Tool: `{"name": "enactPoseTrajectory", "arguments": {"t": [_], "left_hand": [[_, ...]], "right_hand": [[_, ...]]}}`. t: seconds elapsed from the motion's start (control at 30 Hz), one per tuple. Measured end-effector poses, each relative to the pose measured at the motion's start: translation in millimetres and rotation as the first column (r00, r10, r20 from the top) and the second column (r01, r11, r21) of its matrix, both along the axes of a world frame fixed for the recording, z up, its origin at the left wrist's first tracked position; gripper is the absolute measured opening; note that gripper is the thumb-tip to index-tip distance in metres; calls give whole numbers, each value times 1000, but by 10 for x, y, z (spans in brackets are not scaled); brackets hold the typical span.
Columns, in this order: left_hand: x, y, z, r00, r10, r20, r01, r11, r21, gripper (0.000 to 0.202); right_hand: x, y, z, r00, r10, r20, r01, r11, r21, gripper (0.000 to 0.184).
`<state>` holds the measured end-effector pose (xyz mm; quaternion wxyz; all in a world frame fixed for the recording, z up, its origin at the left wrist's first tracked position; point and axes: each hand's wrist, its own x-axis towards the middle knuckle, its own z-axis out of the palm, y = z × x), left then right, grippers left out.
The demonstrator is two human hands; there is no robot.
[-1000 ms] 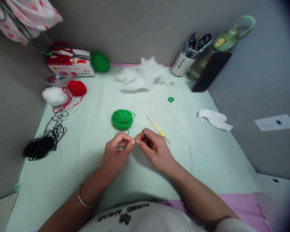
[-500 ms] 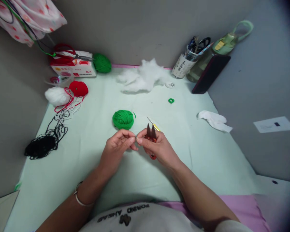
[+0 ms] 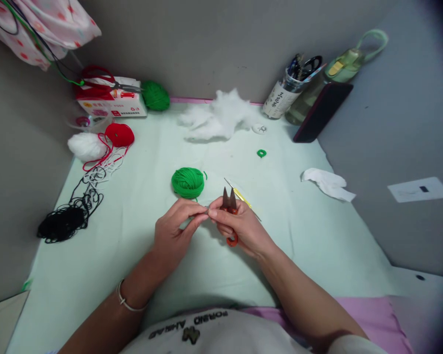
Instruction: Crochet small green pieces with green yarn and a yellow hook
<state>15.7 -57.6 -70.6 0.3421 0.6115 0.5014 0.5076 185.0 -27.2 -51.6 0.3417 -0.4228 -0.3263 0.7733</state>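
Note:
My right hand is closed around small orange-handled scissors, blades pointing away from me and slightly apart. Its thumb and forefinger also pinch a tiny thing at the tips. My left hand meets it there, thumb and fingers pressed together on something too small to make out. Just beyond the left hand lies a ball of green yarn. A crochet hook with a yellow grip rests on the table behind the right hand, partly hidden by it. Farther back lies a small green crocheted ring.
White stuffing sits at the back. Black yarn, red yarn and white yarn lie at left, near a box topped by red scissors. A pen holder, phone, bottle and tissue are at right.
My left hand has turned, its fingers now straighter and laid toward the right fingertips. The right hand with the scissors has shifted slightly left, showing more of the crochet hook.

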Motion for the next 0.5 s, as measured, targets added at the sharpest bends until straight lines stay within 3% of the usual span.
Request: {"name": "enactPoseTrajectory", "arguments": {"t": [0.13,0.23,0.33,0.5], "left_hand": [[-1,29,32,974,99,202,-52,972,-228,3],[-1,62,39,908,168,384,-1,917,-398,9],[-13,88,16,878,157,452,58,903,-426,13],[-27,102,-10,868,145,474,77,905,-418,13]], "right_hand": [[20,-16,37,999,44,-26,-43,998,45,23],[39,-18,75,998,58,-16,-58,998,34,11],[70,-3,97,994,109,-19,-109,994,4,10],[120,21,79,961,188,-203,-201,979,-45,17]]}}
